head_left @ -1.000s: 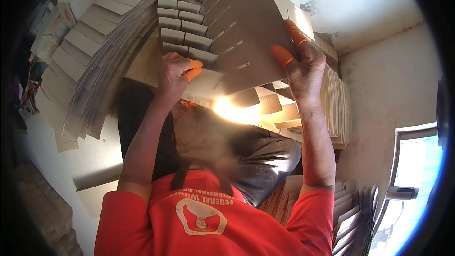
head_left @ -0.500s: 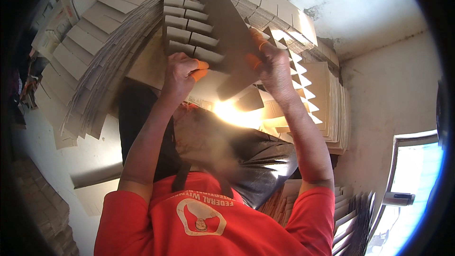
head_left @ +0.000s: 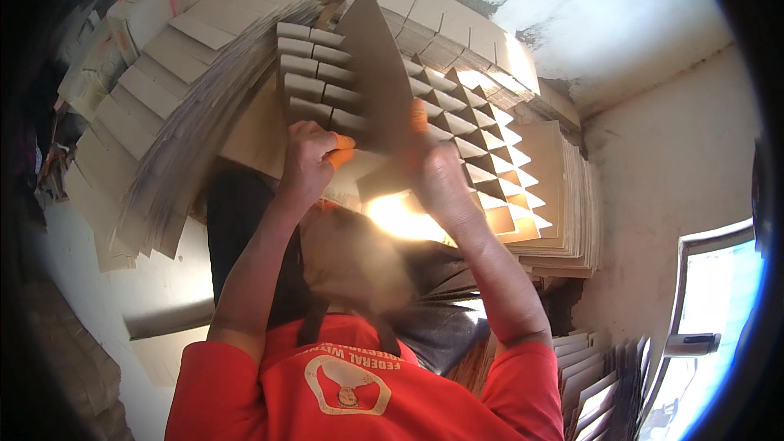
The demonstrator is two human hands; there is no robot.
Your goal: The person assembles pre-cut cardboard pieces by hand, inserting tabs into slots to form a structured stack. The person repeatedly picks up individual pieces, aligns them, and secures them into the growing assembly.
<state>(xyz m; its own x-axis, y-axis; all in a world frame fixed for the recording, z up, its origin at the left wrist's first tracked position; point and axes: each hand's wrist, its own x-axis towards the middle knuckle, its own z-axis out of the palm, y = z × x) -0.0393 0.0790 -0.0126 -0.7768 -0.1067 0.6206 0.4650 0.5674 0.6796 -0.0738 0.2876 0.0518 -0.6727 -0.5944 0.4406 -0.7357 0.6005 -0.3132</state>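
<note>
Orange covers wrap some fingertips of both hands. My left hand (head_left: 309,159) is closed at the near end of a row of slotted cardboard strips (head_left: 310,90), which stand parallel with their slots lined up. A plain, pointed-looking cardboard sheet (head_left: 371,65) rises upright beside these strips. My right hand (head_left: 437,175), slightly blurred, grips the near right edge of that sheet; its thumb is partly hidden. Just right of the sheet stands an interlocked cardboard divider grid (head_left: 490,155) with open cells, partly covered by my right hand.
Fanned stacks of cardboard strips (head_left: 155,90) lie at the left. A pile of slotted cardboard (head_left: 441,20) sits behind, and flat sheets (head_left: 576,196) are stacked at the right. More cardboard pieces (head_left: 596,384) stand at the lower right, near a bright window (head_left: 710,302).
My right hand has moved left and nearer to me, with the upright sheet shifting slightly left. More of the divider grid now shows. My left hand keeps its grip, a little lower in view.
</note>
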